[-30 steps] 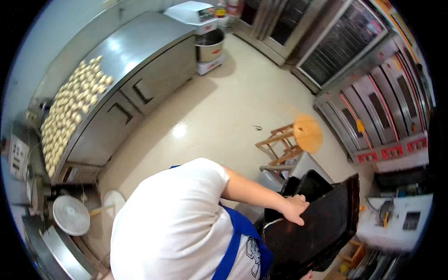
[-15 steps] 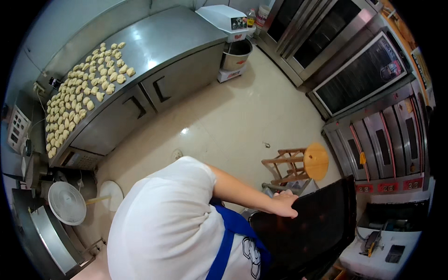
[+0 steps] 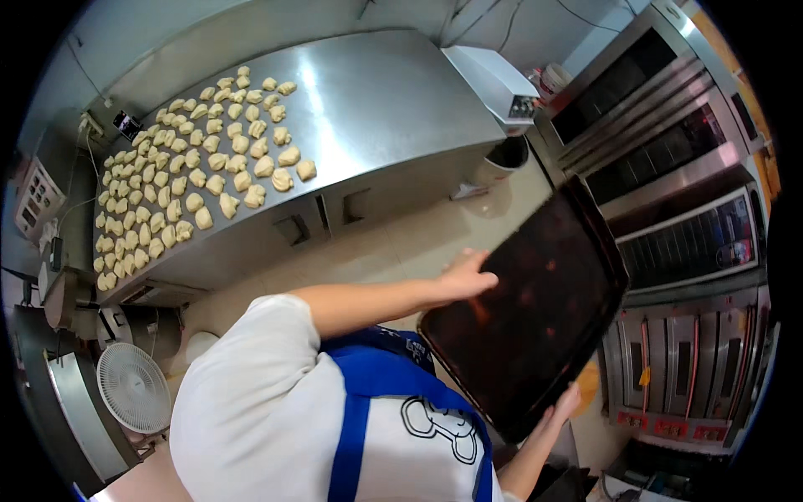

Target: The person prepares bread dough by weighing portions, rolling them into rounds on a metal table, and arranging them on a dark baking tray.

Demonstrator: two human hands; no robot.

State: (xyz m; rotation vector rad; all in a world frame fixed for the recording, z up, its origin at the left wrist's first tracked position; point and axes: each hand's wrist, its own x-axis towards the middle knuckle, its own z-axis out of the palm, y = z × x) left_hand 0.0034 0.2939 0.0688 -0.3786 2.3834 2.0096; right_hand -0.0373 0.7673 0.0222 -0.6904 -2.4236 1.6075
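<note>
A large dark baking tray [image 3: 535, 309] with a low rim hangs tilted in front of my body, both hands on it. My left hand [image 3: 467, 278] grips its left edge, thumb over the top and fingers tucked out of sight beneath. Along the lower right edge, my right hand [image 3: 562, 408] is closed round the rim. The tray's dark surface carries only reddish reflections. Many pieces of twisted pale dough [image 3: 215, 161] lie in rows on a steel worktop [image 3: 376, 92] to the far left.
At the worktop's far end stands a white mixer [image 3: 493, 79] with a steel bowl [image 3: 506, 159]. Tall steel cabinets [image 3: 661, 109] and a deck oven [image 3: 682, 368] line the right side. A wooden stool [image 3: 588, 389] shows partly behind the tray. At lower left is a white fan [image 3: 134, 387].
My view has turned toward the worktop. The tray has risen away from the lower right, and my right hand has come into sight on its edge. My left hand keeps hold.
</note>
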